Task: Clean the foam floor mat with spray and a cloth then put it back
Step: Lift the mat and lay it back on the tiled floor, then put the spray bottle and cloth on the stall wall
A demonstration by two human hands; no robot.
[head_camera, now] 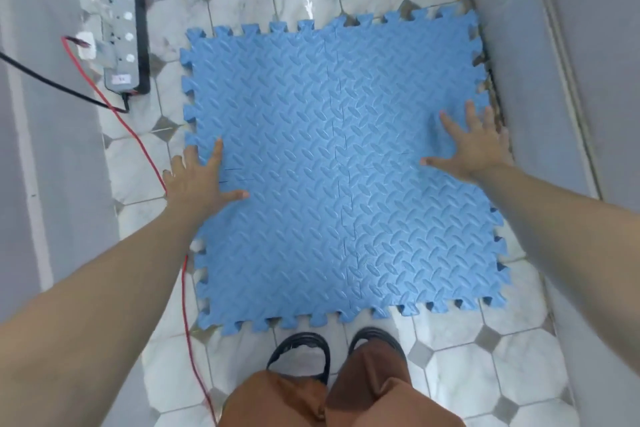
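A blue foam floor mat (332, 177) with a ribbed pattern and jigsaw edges lies flat on the tiled floor; it is made of interlocked pieces. My left hand (199, 180) rests flat on the mat's left edge, fingers spread and straight. On the right side of the mat lies my right hand (476, 146), also flat with fingers spread. Neither hand holds anything. No spray bottle or cloth is in view.
A power strip (123, 28) lies on the floor at the upper left, with a black cable and a red wire (152, 163) running along the mat's left side. Grey walls (571, 62) close in on both sides. My feet in black sandals (301, 350) stand at the mat's near edge.
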